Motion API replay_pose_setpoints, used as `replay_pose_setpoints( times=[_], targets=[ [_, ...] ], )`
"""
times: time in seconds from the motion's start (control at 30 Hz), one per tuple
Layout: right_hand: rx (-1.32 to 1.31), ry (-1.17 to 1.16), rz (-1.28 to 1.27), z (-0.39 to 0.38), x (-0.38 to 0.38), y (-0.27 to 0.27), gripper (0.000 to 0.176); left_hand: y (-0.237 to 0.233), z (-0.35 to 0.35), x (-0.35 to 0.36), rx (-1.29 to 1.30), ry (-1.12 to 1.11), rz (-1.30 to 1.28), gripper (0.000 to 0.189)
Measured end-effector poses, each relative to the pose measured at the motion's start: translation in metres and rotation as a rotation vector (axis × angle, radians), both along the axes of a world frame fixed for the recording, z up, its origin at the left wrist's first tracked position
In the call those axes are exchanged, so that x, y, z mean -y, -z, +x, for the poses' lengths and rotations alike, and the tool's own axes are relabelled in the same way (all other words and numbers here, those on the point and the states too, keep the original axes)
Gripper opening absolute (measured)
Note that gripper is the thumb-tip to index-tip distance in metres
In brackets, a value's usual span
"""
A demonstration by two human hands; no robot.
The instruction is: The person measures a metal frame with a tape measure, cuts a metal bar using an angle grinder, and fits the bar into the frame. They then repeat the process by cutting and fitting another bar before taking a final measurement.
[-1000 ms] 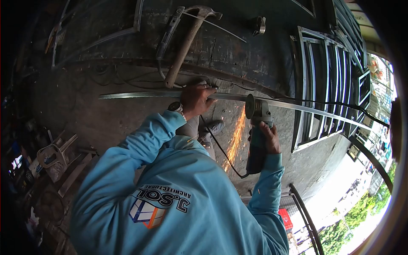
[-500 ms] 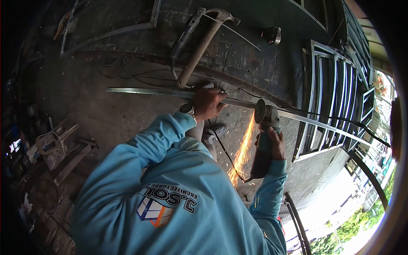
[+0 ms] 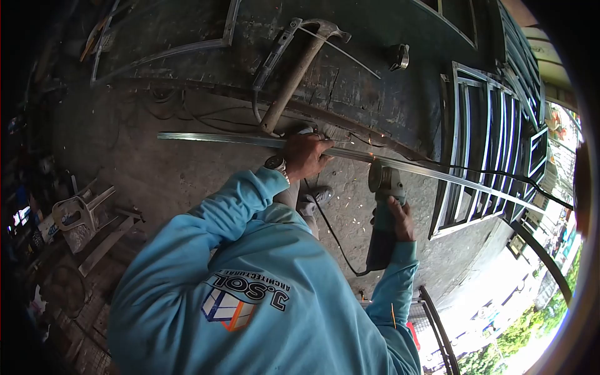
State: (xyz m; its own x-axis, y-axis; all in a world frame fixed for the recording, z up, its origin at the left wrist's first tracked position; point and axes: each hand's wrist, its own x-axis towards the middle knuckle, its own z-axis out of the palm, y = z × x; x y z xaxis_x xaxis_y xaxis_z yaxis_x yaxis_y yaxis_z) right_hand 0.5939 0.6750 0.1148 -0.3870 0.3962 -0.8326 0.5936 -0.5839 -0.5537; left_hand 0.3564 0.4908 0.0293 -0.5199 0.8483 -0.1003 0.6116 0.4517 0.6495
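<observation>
Grinder (image 3: pixel 381 244): keep it steady, disc (image 3: pixel 375 176) square to bar, left fingers clear. Right hand (image 3: pixel 403 219) wraps it, disc just shy of bar. Left hand (image 3: pixel 304 156), apart from right, closes on bar (image 3: pixel 212 137). Bar runs alongside table's (image 3: pixel 350 94) near edge. Hammer (image 3: pixel 300 78) beyond, handle overhanging that edge.

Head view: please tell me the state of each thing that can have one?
Left hand: closed on the metal bar.
Right hand: gripping the angle grinder.
Angle grinder: held, disc close to the bar; on or off unclear.
Metal bar: small orange glow near the disc; cut depth unclear.
Hammer: lying on the dark table.
Hacksaw: lying crossed with the hammer.
Wristwatch: worn, left wrist.
</observation>
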Motion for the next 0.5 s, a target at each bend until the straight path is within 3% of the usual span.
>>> replay_pose_setpoints(
  times=[0.1, 0.17, 0.23, 0.3, 0.33, 0.4, 0.5],
  targets=[
    [-0.089, -0.010, -0.030, 0.033, 0.005, 0.017, 0.052, -0.009, -0.016, -0.008, 0.124, 0.026, -0.052, 0.037],
    [-0.204, 0.051, -0.061, 0.035, 0.016, 0.003, 0.054, -0.006, -0.033, -0.020, 0.419, 0.223, -0.330, 0.040],
    [-0.207, 0.051, -0.028, 0.031, 0.015, -0.003, 0.055, -0.010, -0.037, -0.022, 0.379, 0.283, -0.319, 0.040],
    [-0.205, 0.055, 0.005, 0.029, 0.010, -0.001, 0.055, -0.019, -0.031, -0.017, 0.214, 0.176, -0.178, 0.038],
    [-0.207, 0.050, -0.022, 0.029, 0.006, 0.000, 0.055, -0.021, -0.025, -0.017, 0.218, 0.188, -0.178, 0.038],
    [-0.204, 0.044, -0.050, 0.027, 0.002, 0.002, 0.056, -0.023, -0.016, -0.016, 0.179, 0.011, -0.132, 0.036],
    [-0.190, 0.083, -0.029, 0.016, -0.001, 0.003, 0.058, -0.006, -0.011, -0.012, 0.117, 0.043, -0.065, 0.036]
  ],
)
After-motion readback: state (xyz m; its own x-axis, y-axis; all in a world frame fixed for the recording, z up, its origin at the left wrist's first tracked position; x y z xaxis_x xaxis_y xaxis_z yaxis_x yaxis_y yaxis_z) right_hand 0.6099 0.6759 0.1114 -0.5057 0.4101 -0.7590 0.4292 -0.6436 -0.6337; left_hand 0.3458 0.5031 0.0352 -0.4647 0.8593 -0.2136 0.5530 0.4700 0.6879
